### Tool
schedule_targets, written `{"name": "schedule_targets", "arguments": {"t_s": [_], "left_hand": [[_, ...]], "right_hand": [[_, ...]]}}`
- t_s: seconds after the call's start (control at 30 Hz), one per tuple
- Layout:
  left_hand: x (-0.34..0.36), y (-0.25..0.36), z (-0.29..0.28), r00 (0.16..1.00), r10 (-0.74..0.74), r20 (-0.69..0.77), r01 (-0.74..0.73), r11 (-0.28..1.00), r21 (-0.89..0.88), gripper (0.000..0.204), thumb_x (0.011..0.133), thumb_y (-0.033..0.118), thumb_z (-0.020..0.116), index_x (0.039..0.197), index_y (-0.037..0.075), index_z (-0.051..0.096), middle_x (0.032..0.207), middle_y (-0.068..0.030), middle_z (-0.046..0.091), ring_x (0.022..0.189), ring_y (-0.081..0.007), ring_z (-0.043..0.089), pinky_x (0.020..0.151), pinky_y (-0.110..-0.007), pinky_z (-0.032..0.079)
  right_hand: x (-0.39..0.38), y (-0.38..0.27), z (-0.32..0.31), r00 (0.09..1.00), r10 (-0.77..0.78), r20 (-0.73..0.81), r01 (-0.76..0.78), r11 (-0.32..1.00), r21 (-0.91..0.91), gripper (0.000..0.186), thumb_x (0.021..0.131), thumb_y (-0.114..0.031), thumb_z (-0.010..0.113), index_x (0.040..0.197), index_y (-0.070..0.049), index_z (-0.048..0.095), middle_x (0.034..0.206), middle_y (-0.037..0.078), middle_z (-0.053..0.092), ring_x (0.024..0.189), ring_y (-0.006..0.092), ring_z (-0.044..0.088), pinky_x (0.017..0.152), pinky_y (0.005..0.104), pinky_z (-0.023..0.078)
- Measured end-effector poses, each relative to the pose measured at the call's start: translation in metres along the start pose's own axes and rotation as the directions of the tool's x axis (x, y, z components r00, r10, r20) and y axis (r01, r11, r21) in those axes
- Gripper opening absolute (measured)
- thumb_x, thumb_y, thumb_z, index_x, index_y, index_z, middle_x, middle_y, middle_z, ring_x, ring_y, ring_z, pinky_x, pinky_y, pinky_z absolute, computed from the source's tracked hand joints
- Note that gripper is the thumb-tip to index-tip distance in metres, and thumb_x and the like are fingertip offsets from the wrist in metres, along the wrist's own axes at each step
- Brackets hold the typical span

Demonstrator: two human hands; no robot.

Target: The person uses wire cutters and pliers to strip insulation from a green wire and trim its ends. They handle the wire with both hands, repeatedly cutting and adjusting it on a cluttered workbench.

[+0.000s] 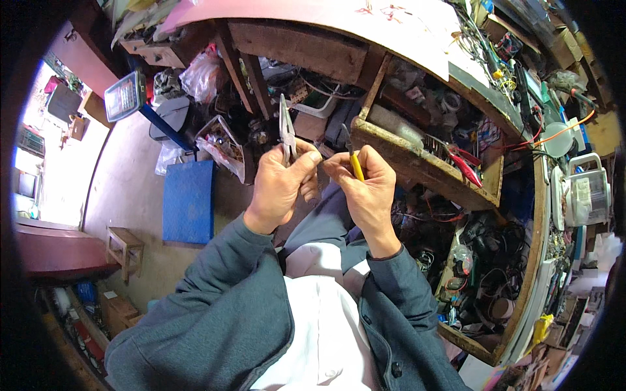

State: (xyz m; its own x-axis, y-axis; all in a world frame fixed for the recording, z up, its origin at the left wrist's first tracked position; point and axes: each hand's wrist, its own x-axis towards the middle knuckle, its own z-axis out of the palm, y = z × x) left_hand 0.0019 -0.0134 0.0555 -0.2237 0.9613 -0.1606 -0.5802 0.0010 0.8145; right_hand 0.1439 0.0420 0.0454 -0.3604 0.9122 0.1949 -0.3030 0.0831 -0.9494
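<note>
Both my hands are raised in front of my lap, close together at the middle of the view. My left hand (277,179) is closed around long-nose pliers (285,127), whose grey metal jaws point up and away from me. Their handles are mostly hidden in the palm. My right hand (366,179) pinches a small tool with a yellow handle (357,166) and a thin metal tip that looks curved; its exact kind is unclear. The fingertips of the two hands nearly meet, and anything small between them cannot be made out.
An open wooden drawer (424,156) with red-handled pliers (464,169) juts out at right, above a compartment of tangled cables (495,260). The pink-topped workbench (313,12) lies ahead. On the floor at left are a blue board (188,202) and a wooden stool (124,251).
</note>
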Motion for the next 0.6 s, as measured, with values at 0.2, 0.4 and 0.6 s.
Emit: {"name": "schedule_targets", "arguments": {"t_s": [0.2, 0.4, 0.6], "left_hand": [[-0.001, -0.004, -0.001, 0.996, -0.054, 0.077, 0.054, 0.999, -0.002, 0.009, 0.099, 0.011, 0.062, 0.100, 0.004, 0.056, 0.064, 0.0018, 0.045, 0.050, -0.0081, 0.042, 0.046, -0.025, 0.038], [-0.008, 0.006, 0.005, 0.959, -0.237, 0.154, 0.252, 0.964, -0.085, 0.020, 0.101, 0.022, 0.062, 0.100, 0.003, 0.057, 0.059, 0.0016, 0.041, 0.047, -0.0094, 0.041, 0.043, -0.026, 0.037], [-0.018, 0.019, 0.002, 0.843, -0.446, 0.301, 0.469, 0.883, -0.002, 0.028, 0.104, 0.029, 0.057, 0.099, 0.001, 0.057, 0.058, 0.0001, 0.041, 0.044, -0.0103, 0.041, 0.039, -0.028, 0.037]], "right_hand": [[0.001, -0.009, -0.006, 0.998, -0.049, -0.045, 0.046, 0.997, -0.058, 0.029, 0.090, 0.004, 0.071, 0.075, -0.003, 0.047, 0.086, 0.008, 0.072, 0.079, 0.0066, 0.061, 0.072, 0.0229, 0.051], [0.010, -0.016, -0.014, 0.993, -0.121, 0.014, 0.121, 0.990, -0.071, 0.027, 0.089, 0.005, 0.071, 0.076, -0.002, 0.048, 0.085, 0.007, 0.071, 0.078, 0.0062, 0.059, 0.073, 0.0229, 0.050], [0.035, -0.028, -0.019, 0.963, -0.264, 0.045, 0.268, 0.950, -0.161, 0.021, 0.086, 0.004, 0.076, 0.078, 0.000, 0.057, 0.084, 0.004, 0.071, 0.076, 0.0045, 0.059, 0.069, 0.0223, 0.052]]}}
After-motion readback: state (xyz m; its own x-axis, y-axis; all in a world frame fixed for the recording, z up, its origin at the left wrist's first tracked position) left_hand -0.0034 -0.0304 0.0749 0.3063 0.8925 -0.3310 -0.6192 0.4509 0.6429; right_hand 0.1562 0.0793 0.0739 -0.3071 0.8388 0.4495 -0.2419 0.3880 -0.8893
